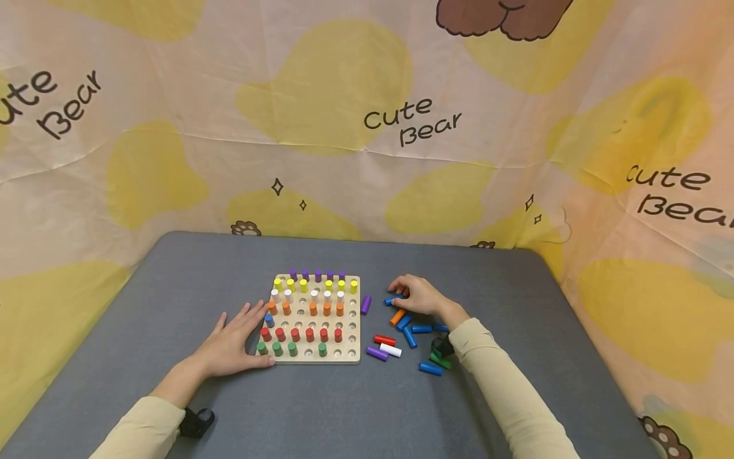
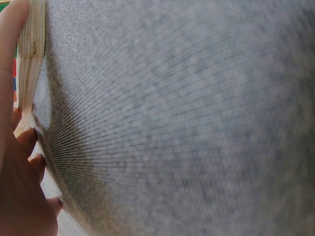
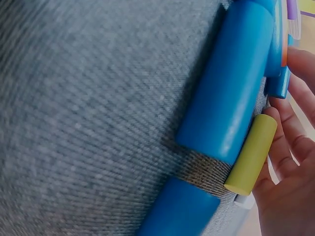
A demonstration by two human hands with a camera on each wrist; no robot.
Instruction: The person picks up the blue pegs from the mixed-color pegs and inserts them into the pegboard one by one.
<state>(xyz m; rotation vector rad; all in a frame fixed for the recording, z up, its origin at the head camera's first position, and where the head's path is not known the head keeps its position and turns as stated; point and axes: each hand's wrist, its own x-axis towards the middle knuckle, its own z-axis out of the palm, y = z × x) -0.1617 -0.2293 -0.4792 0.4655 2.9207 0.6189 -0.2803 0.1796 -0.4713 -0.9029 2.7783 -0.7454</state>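
Observation:
A wooden pegboard [image 1: 357, 319] lies on the table with rows of purple, yellow, white, orange, blue, red and green pegs standing in it. My left hand [image 1: 232, 347] rests at its left side, fingers spread along the edge and thumb at the near left corner; the left wrist view shows the thumb [image 2: 11, 34] against the board's side. To the right of the board, my right hand [image 1: 421, 296] pinches a blue peg [image 1: 392, 300] between thumb and fingers. In the right wrist view that blue peg [image 3: 279, 84] sits between the fingertips, and a yellow peg [image 3: 252, 155] lies close to the hand.
Loose pegs lie right of the board: an orange peg [image 1: 398, 317], a red peg [image 1: 385, 340], a white peg [image 1: 391, 350], a purple peg [image 1: 366, 305], several blue ones and a green peg [image 1: 440, 361] partly under the right wrist. A printed cloth [image 1: 344, 127] hangs behind the grey table [image 1: 321, 414].

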